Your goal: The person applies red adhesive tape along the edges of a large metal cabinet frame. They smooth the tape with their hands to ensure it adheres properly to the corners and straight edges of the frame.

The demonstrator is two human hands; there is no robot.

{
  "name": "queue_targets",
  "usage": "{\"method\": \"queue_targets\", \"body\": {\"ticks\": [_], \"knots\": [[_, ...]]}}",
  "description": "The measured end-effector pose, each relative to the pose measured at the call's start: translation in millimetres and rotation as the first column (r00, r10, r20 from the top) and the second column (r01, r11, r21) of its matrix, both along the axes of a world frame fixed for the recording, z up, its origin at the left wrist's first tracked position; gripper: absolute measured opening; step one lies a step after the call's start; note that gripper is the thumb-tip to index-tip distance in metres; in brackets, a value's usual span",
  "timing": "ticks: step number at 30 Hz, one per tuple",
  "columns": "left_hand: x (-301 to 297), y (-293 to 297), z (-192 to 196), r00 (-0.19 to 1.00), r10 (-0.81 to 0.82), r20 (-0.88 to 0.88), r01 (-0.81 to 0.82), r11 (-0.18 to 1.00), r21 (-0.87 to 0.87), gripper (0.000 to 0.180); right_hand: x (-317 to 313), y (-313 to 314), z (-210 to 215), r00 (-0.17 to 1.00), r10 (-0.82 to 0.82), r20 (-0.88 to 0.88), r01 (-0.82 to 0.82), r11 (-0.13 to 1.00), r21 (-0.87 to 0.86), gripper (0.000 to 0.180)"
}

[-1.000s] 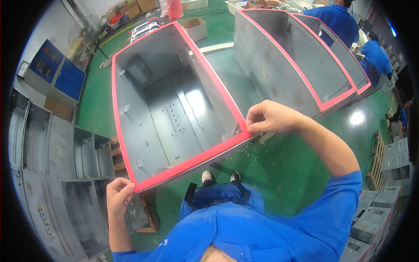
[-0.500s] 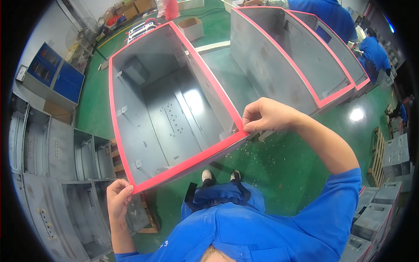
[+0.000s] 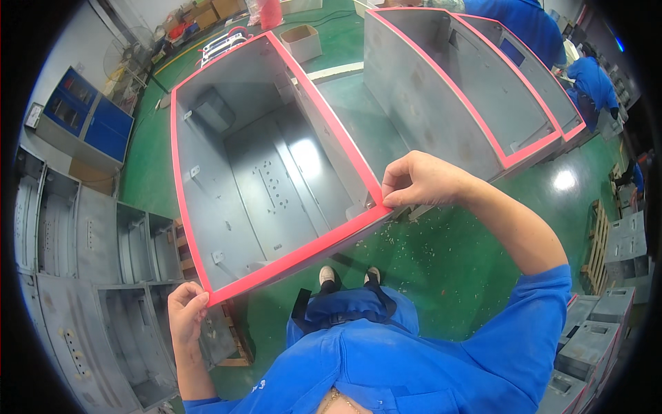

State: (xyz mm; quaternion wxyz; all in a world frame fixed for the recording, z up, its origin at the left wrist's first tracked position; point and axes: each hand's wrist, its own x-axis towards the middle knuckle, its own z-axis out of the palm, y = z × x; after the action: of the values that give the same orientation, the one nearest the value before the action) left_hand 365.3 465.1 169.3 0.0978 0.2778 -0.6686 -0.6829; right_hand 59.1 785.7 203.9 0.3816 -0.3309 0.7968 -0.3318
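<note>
Open grey metal enclosure [image 3: 276, 186], seen from above, its rim lined all round with a red edge strip [image 3: 296, 252]. The enclosure stands on the green floor [image 3: 441, 269] directly in front of me, its near edge running from my left grip to my right.

My right hand [image 3: 417, 181] is closed in a pinch on the red edge strip at the near right corner of the enclosure, thumb and fingertips [image 3: 388, 200] pressed together over the strip. My left hand [image 3: 185, 310] is at the near left corner, fingers curled against the end of the same strip; it touches the strip, but I cannot tell whether it is fully clamped on it.

Between the two grips, below the near edge, my shoes [image 3: 348, 274] stand on the floor, which is scattered with small pale scraps to the right.

Beyond my right grip stands a second grey enclosure [image 3: 448, 96], also rimmed in red, with a third behind it. Two people in blue work clothes [image 3: 593, 79] are beyond those, at the far right.

Beside my left grip lie rows of unlined grey metal housings [image 3: 89, 248]. Farther off on that side stand a blue cabinet [image 3: 86, 117] and, further back, a cardboard box [image 3: 301, 41].
</note>
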Motion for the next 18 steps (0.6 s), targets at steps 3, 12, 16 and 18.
{"method": "queue_targets", "body": {"ticks": [3,12,16,18], "knots": [[0,0,-1,1.000,0.001,0.001,-0.001,1.000,0.002,0.009,1,0,1,1.000,-0.006,-0.011,0.006,1.000,-0.010,0.017],[1,3,0,1.000,0.029,0.003,-0.029,1.000,-0.004,0.009,14,7,-13,0.983,-0.150,-0.110,0.123,0.968,-0.217,0.020],[-2,3,-3,0.999,0.018,-0.031,-0.018,1.000,-0.005,0.010,20,22,-33,0.917,-0.325,0.229,0.386,0.866,-0.318,0.017],[-3,1,-4,0.999,0.010,-0.037,-0.010,1.000,0.009,0.010,28,26,-44,0.858,-0.340,0.386,0.480,0.799,-0.363,0.018]]}}
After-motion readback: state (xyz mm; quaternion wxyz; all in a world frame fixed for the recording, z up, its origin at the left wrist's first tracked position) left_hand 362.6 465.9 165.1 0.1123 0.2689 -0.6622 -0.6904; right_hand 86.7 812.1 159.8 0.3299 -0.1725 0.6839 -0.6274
